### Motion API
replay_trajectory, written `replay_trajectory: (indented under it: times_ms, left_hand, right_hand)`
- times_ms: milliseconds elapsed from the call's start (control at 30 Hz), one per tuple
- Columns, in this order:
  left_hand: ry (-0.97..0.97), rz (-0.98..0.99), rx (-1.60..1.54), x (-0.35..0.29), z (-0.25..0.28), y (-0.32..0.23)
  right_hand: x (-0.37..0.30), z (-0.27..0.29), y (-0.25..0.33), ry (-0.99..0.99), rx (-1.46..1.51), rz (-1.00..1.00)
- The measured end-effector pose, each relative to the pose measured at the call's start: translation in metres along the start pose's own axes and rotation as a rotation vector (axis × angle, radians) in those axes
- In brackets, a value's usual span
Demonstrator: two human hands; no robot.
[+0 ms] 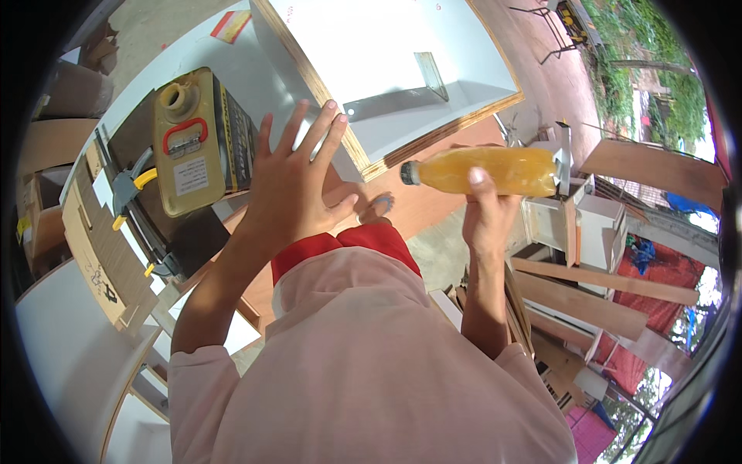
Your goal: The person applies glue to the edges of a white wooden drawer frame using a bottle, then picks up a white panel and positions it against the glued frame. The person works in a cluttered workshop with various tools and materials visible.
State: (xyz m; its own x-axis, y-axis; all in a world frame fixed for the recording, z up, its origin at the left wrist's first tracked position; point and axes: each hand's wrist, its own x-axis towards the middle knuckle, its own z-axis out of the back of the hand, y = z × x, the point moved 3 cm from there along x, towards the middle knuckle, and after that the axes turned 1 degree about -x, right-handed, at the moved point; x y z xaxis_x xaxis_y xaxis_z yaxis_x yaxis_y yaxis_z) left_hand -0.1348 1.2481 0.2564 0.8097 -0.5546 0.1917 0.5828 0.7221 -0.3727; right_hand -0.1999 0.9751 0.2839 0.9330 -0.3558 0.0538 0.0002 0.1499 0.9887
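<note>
My right hand (491, 209) is wrapped round a clear plastic bottle (456, 172) of yellow-orange liquid, its thumb lying on the near side. The bottle lies on its side in the air, its dark cap (410, 173) toward the left. With fingers spread and nothing in it, my left hand (297, 182) is held over the near corner of a white, wood-edged box (352, 147). Whether its fingertips touch the box edge I cannot tell. Just left of that hand stands a gold metal can (182, 158) with a red handle (185, 137) and an uncapped spout (175, 96).
Beside the can lie clamps with yellow parts (145, 179) and wooden strips (89, 255). A small metal plate (431, 76) stands inside the white box. Planks and boards (580, 298) are stacked at the right. A red-and-yellow packet (231, 27) lies at the far left.
</note>
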Motion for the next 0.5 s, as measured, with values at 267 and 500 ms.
replay_trajectory:
  times_ms: [267,500]
  left_hand:
    - [-0.03,-0.097,-0.076,-0.002,0.002,0.018]
    - [-0.353,-0.091,-0.386,0.017,0.004,0.039]
  right_hand:
    - [0.01,-0.059,0.038,0.112,-0.265,0.177]
    - [0.017,-0.067,0.047,0.19,-0.645,0.299]
